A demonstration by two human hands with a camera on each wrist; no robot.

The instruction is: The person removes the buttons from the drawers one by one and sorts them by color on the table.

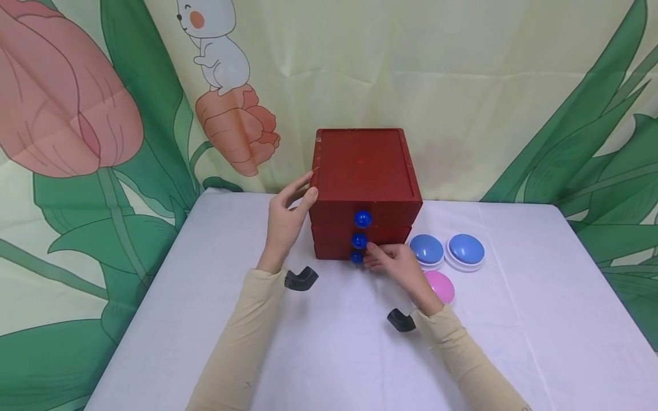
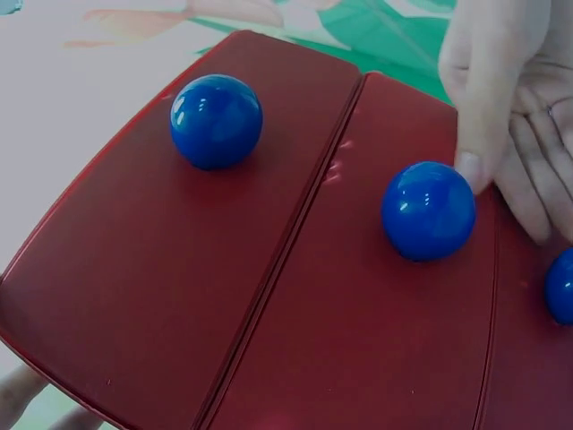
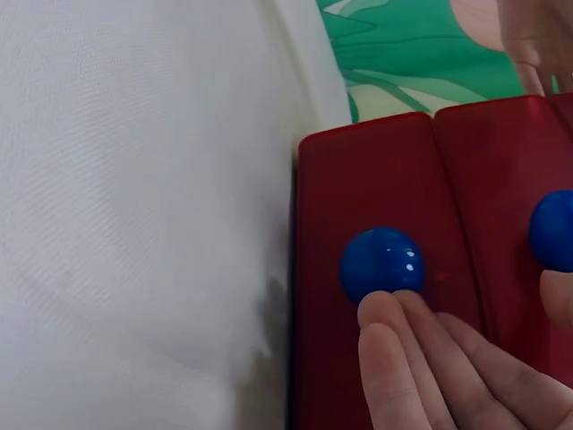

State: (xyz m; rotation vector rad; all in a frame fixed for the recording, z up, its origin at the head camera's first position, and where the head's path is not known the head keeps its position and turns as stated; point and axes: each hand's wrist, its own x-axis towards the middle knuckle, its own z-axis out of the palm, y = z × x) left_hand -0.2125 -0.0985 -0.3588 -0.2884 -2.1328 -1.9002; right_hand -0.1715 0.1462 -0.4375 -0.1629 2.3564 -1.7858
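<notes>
A dark red drawer box [image 1: 362, 171] stands at the far side of the table, with three round blue knobs down its front. The left hand [image 1: 285, 220] lies against the box's left side, fingers extended; in the left wrist view only a few of its fingertips show at the lower left. In front of the box, the right hand [image 1: 398, 264] has its thumb at the edge of the middle knob [image 2: 428, 211]. Its straight fingers [image 3: 421, 358] reach to the bottom knob [image 3: 382, 265]. Above these two sits the top knob [image 1: 362, 219], untouched.
Two blue round push-button-like domes on white bases, the nearer-left one [image 1: 426, 249] and the right one [image 1: 466, 249], stand right of the box. A pink dome [image 1: 440, 286] sits partly behind the right wrist. A white cloth [image 1: 329, 354] covers the table; a printed curtain [image 1: 452, 103] hangs behind.
</notes>
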